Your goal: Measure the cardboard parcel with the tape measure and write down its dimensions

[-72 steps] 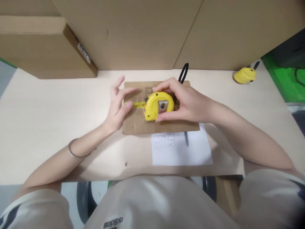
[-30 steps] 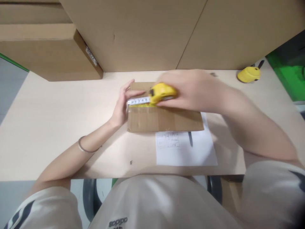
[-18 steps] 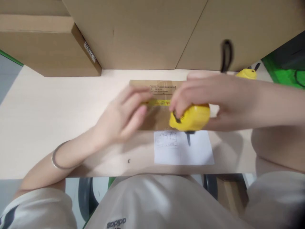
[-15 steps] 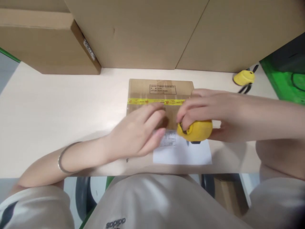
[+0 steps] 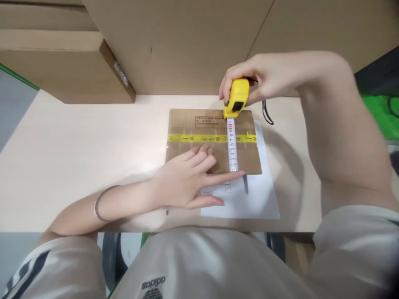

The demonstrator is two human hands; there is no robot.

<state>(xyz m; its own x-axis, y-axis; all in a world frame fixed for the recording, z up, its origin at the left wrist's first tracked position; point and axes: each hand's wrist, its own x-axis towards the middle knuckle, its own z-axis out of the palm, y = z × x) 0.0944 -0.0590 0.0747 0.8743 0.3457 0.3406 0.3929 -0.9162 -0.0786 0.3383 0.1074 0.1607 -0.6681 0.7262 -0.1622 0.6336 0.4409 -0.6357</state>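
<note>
Your tape measure (image 5: 239, 95) is now sitting at the small box's (image 5: 220, 155) far edge, shifted from its near side. Your right hand (image 5: 252, 71) is gripping it; your left hand (image 5: 185, 178) is spreading loosely, grasping nothing, its index finger lying at the blade's (image 5: 231, 143) near end. The small box is resting mid-worktop (image 5: 93, 162). Keeping the blade straight is helping accuracy.

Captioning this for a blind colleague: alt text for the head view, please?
A right hand holds a yellow tape measure over the far edge of a cardboard box, its white blade extending across the top to the left hand at the near edge. White paper lies partly under the box.
</note>
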